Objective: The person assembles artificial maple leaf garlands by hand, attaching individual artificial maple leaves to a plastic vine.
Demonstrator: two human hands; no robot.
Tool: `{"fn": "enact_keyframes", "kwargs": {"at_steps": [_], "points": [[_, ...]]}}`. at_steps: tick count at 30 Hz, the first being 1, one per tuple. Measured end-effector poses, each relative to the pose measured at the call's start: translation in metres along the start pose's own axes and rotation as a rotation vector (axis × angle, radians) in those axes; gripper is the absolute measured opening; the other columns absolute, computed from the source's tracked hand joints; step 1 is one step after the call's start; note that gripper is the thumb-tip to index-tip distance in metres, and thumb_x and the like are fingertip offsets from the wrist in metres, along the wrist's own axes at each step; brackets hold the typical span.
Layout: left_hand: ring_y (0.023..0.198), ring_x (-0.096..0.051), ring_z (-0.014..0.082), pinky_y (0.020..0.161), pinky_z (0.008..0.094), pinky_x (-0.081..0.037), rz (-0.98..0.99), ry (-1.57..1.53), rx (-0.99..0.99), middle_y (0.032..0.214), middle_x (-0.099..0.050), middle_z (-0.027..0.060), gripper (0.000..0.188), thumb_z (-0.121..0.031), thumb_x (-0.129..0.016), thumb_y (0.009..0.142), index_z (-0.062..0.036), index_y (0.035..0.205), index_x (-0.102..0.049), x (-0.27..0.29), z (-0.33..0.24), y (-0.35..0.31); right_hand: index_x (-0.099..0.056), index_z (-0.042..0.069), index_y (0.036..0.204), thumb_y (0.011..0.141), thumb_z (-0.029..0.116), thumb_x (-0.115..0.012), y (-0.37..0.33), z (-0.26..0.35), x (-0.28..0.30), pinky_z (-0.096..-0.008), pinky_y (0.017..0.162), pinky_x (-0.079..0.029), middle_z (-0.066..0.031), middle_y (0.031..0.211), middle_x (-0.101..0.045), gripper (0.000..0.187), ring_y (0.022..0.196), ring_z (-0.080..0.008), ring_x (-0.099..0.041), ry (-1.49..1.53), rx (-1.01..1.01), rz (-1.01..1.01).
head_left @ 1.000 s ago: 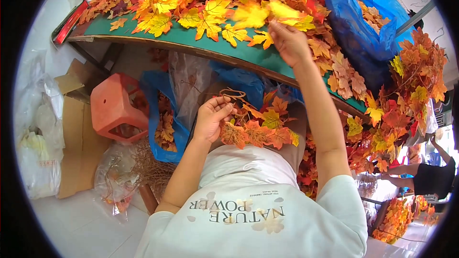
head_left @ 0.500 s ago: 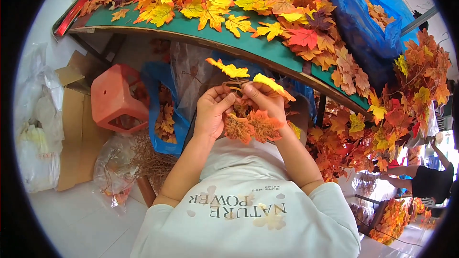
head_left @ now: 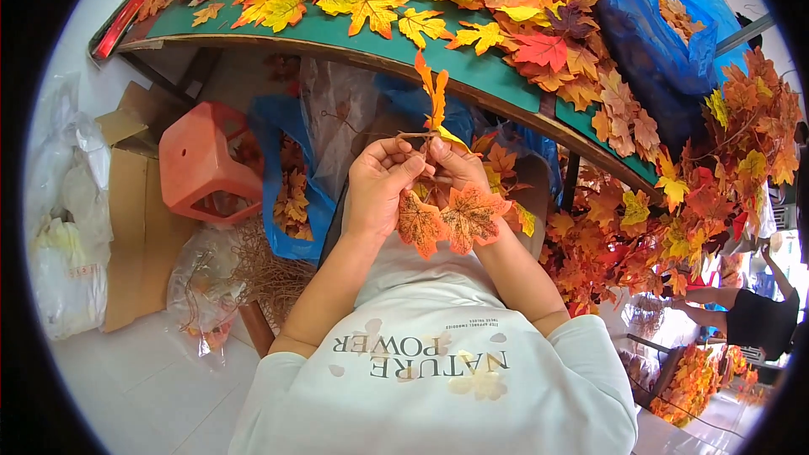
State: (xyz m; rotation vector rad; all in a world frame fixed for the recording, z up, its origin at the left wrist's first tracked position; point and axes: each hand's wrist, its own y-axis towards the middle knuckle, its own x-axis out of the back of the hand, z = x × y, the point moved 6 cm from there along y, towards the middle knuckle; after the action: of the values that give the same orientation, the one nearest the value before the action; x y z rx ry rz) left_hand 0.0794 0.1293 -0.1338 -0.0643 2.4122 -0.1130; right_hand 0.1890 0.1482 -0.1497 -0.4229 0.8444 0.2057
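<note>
Both hands are together in front of my lap, working on an artificial maple-leaf garland with a brown twine-like stem (head_left: 411, 135). My left hand (head_left: 377, 185) is closed, thumb and fingertips pinching at the stem. Touching it, my right hand (head_left: 462, 167) pinches the same stem beside a yellow leaf. An orange-yellow leaf (head_left: 434, 97) stands on edge above my fingertips. Two orange-brown maple leaves (head_left: 472, 217) hang below my hands. More garland leaves (head_left: 499, 160) show behind my right hand. The exact spot between the fingertips is hidden.
Yellow, orange and red leaves (head_left: 375, 8) cover much of the green table (head_left: 337, 32) ahead. A blue bag (head_left: 649, 25) and hanging garlands (head_left: 607, 240) stand right. Left are a red stool (head_left: 202, 164), a cardboard box (head_left: 135, 236) and plastic bags. Another person (head_left: 758, 320) is far right.
The yellow leaves above my hands have turned: one now stands upright on edge, the other is tipped down by my right fingers. My right hand has shifted slightly left, closer to my left.
</note>
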Motion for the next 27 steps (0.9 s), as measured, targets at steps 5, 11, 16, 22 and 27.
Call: {"fn": "enact_keyframes", "kwargs": {"at_steps": [5, 11, 16, 22, 27], "points": [[0.071, -0.064, 0.0129, 0.053, 0.0174, -0.042, 0.006, 0.054, -0.01, 0.082, -0.064, 0.0084, 0.02, 0.001, -0.067, 0.08, -0.0014, 0.095, -0.053, 0.001, -0.001, 0.001, -0.059, 0.0, 0.094, 0.088, 0.019, -0.062, -0.001, 0.001, -0.002, -0.0279, 0.064, -0.051, -0.005, 0.079, -0.06, 0.021, 0.068, -0.0129, -0.057, -0.032, 0.018, -0.001], [0.072, -0.064, 0.0135, 0.056, 0.0181, -0.045, 0.012, 0.09, -0.008, 0.083, -0.062, 0.0076, 0.019, 0.006, -0.065, 0.078, -0.0006, 0.092, -0.054, -0.001, -0.003, 0.001, -0.06, 0.0, 0.088, 0.086, 0.013, -0.064, 0.0, 0.005, 0.0, -0.023, 0.058, -0.046, -0.0035, 0.075, -0.06, 0.013, 0.062, -0.0105, -0.054, -0.031, 0.076, -0.04], [0.071, -0.064, 0.0131, 0.057, 0.018, -0.046, -0.004, 0.117, -0.014, 0.083, -0.062, 0.0076, 0.019, 0.007, -0.064, 0.078, -0.0001, 0.093, -0.054, 0.004, 0.0, 0.002, -0.06, 0.0, 0.089, 0.085, 0.011, -0.065, -0.002, 0.005, 0.0, -0.023, 0.058, -0.046, -0.004, 0.077, -0.061, 0.012, 0.063, -0.011, -0.055, -0.084, 0.162, -0.035], [0.071, -0.064, 0.0128, 0.057, 0.0176, -0.046, 0.01, 0.134, -0.017, 0.083, -0.062, 0.0077, 0.02, 0.007, -0.064, 0.078, 0.0005, 0.094, -0.054, 0.003, -0.003, 0.002, -0.059, 0.001, 0.094, 0.086, 0.012, -0.064, -0.009, 0.001, 0.001, -0.0217, 0.055, -0.043, -0.0031, 0.079, -0.06, 0.015, 0.065, -0.01, -0.054, -0.04, -0.001, -0.111], [0.071, -0.064, 0.0128, 0.056, 0.0172, -0.045, 0.018, 0.154, 0.005, 0.083, -0.062, 0.0078, 0.02, 0.007, -0.064, 0.079, 0.0008, 0.095, -0.054, 0.005, 0.001, 0.005, -0.059, 0.003, 0.1, 0.088, 0.019, -0.061, -0.001, -0.01, 0.006, -0.0255, 0.06, -0.045, -0.0024, 0.075, -0.057, 0.02, 0.067, -0.0122, -0.055, 0.066, -0.039, 0.001]]}}
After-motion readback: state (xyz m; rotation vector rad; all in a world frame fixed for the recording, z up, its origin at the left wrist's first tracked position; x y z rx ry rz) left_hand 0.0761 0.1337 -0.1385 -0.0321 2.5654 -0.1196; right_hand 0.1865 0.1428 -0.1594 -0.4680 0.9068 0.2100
